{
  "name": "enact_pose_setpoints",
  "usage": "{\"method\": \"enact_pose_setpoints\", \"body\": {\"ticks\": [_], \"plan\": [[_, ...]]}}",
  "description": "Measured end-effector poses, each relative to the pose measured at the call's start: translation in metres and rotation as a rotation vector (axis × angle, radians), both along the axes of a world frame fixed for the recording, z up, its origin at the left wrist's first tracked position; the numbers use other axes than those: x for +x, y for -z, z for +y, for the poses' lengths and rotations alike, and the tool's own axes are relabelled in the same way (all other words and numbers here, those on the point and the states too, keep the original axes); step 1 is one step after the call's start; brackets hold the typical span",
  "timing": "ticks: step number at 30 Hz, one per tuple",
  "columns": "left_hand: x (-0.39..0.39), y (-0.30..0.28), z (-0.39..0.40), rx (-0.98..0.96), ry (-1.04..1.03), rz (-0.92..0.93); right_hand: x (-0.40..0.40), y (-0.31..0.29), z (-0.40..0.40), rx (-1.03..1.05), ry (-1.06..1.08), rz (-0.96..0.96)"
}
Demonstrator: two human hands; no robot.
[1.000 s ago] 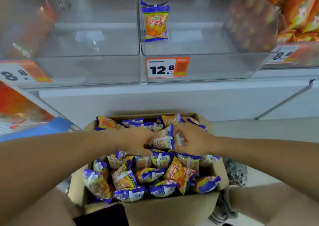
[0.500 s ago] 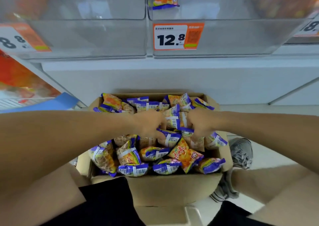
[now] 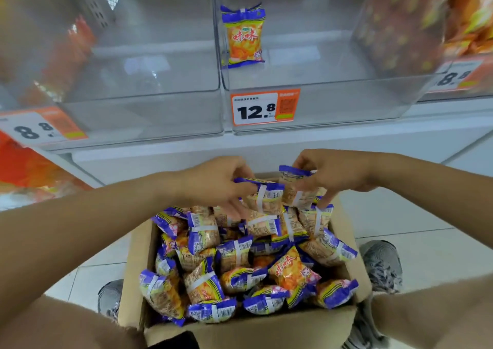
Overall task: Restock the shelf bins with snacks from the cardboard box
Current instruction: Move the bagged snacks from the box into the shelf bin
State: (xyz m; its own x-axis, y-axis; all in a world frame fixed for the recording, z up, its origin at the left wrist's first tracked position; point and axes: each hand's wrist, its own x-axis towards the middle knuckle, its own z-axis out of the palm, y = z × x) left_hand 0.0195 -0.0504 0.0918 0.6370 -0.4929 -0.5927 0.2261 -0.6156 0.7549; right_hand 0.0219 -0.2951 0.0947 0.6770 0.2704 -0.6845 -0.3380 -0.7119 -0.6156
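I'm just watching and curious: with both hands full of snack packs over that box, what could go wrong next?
The left hand and right hand each pinch several snack packs loosely, so one might slip back into the cardboard box. They could also land in the wrong bin; the matching pack stands in the bin tagged 12.8.

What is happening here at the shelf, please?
A person is restocking snacks. Both hands are over the open cardboard box, which is full of small snack packets. The left hand grips a packet at the far end of the box, and the right hand pinches another packet beside it. Above, the clear bin with the 12.8 price tag holds only one packet, standing at its back. The bin to its left looks empty.
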Motion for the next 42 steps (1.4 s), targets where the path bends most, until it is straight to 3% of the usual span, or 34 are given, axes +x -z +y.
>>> {"method": "enact_pose_setpoints", "body": {"ticks": [8,13,16,26,29,36,42], "plan": [[0.000,-0.027,0.017,-0.247,-0.208,-0.013,-0.005,-0.027,0.008,0.364,0.327,-0.068],[-0.006,-0.034,0.011,-0.321,-0.281,0.097,-0.008,-0.040,0.014,0.479,0.267,0.001],[-0.009,-0.038,0.007,-0.352,-0.295,0.117,-0.008,-0.037,0.014,0.546,0.372,0.032],[-0.008,-0.033,0.015,-0.051,-0.363,-0.220,-0.005,-0.029,-0.001,0.463,0.333,-0.087],[-0.006,-0.031,0.020,-0.064,-0.386,-0.165,-0.004,-0.028,-0.006,0.478,0.333,-0.021],[-0.006,-0.032,0.026,-0.055,-0.317,0.203,-0.010,-0.038,-0.017,0.421,0.208,0.011],[-0.004,-0.035,0.021,-0.138,-0.278,0.082,-0.008,-0.043,-0.024,0.558,0.180,0.017]]}}
